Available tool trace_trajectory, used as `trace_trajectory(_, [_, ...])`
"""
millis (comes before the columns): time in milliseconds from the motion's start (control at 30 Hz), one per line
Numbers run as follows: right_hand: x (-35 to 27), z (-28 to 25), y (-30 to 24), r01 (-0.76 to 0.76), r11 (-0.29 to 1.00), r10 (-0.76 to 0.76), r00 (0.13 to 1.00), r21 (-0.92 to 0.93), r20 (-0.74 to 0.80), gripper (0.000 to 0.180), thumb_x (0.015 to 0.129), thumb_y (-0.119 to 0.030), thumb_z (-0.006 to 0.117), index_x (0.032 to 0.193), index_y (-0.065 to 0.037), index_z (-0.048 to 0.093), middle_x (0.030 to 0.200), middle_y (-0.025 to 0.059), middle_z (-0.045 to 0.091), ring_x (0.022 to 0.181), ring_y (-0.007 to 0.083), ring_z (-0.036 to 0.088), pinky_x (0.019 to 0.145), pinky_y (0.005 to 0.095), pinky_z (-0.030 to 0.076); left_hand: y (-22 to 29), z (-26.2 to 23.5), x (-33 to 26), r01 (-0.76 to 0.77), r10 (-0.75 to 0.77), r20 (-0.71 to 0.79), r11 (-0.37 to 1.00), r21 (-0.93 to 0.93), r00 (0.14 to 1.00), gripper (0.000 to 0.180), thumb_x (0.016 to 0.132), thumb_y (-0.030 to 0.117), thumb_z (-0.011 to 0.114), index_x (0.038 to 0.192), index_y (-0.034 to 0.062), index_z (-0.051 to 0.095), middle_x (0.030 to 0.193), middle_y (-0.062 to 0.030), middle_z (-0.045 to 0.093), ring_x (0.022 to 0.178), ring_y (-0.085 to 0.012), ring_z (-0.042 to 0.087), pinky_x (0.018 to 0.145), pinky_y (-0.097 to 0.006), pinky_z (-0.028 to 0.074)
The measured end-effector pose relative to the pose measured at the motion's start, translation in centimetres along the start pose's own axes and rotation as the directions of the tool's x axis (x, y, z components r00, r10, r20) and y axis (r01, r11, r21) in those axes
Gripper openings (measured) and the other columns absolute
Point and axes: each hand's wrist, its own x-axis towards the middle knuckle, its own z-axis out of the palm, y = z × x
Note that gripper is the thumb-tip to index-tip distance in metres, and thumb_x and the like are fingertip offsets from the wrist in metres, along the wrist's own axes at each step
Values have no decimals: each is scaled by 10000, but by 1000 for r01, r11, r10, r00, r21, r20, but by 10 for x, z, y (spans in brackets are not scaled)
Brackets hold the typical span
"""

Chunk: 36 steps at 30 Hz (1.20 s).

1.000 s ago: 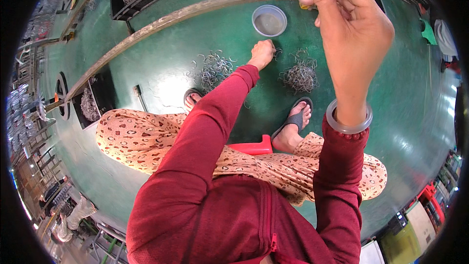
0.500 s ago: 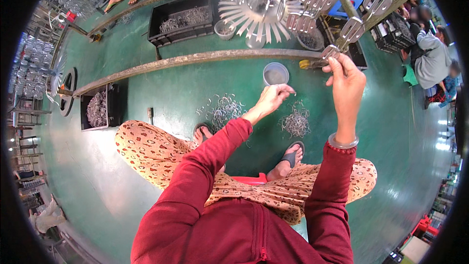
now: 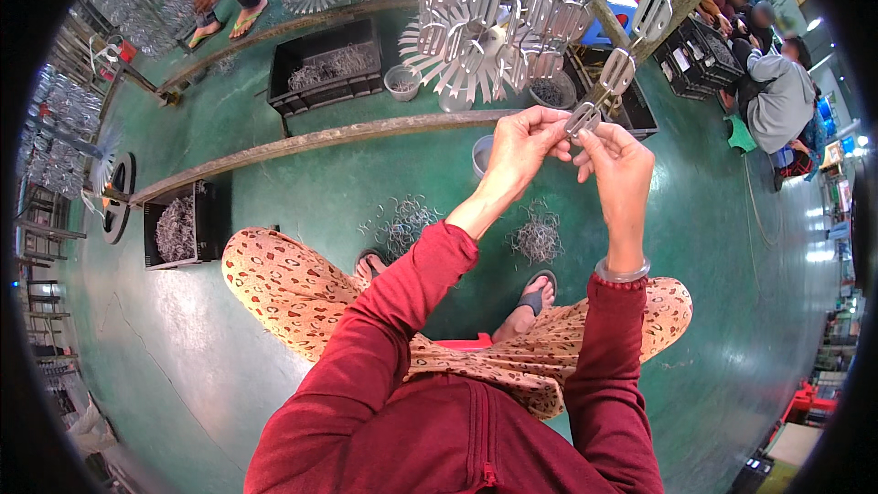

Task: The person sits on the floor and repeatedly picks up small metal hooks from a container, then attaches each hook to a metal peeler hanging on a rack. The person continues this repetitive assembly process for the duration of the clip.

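Below the metal plate [image 3: 583, 117], two tangled heaps of thin wire hooks [image 3: 537, 236] are lying on the glossy green floor [image 3: 274, 192]. The left hand [image 3: 521, 146] and right hand [image 3: 622, 165] are both pinching that flat, slotted, silvery plate, fingers curled around it. Beyond it, similar plates are hanging in a crowded shiny cluster [image 3: 494, 18].
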Motion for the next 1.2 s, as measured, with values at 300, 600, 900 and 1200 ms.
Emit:
trace_trajectory(300, [-4,-14,7,-6,992,2,1000,130,27,93,839,-18,613,899,53,621,812,92,659,636,130,621,460,215,463,11,-6,-4,115,-124,109,990,85,986,176,862,78,618,996,-38,623,809,-55,632,659,-105,597,618,-237,520])
trace_trajectory(600, [7,-17,-1,49,998,-37,975,-47,219,102,828,-22,622,901,50,631,841,84,662,690,113,619,504,221,481,12,-24,-7,94,-157,259,966,241,953,141,874,103,612,915,-32,612,786,-34,610,663,-96,590,625,-251,517])
trace_trajectory(900, [35,-1,-42,118,854,96,922,-507,376,119,740,-52,673,745,56,624,636,91,647,589,109,639,517,264,479,13,-34,-3,69,-133,266,969,237,955,136,885,96,595,888,-40,602,757,-40,606,662,-104,586,635,-257,513])
trace_trajectory(1200, [72,16,-30,44,862,192,893,-504,407,177,700,-96,711,638,44,625,586,100,639,551,126,647,512,264,484,-5,-107,-2,287,-268,271,957,-33,924,480,895,258,589,1270,-19,475,1183,-155,577,1036,-204,589,864,-376,508])
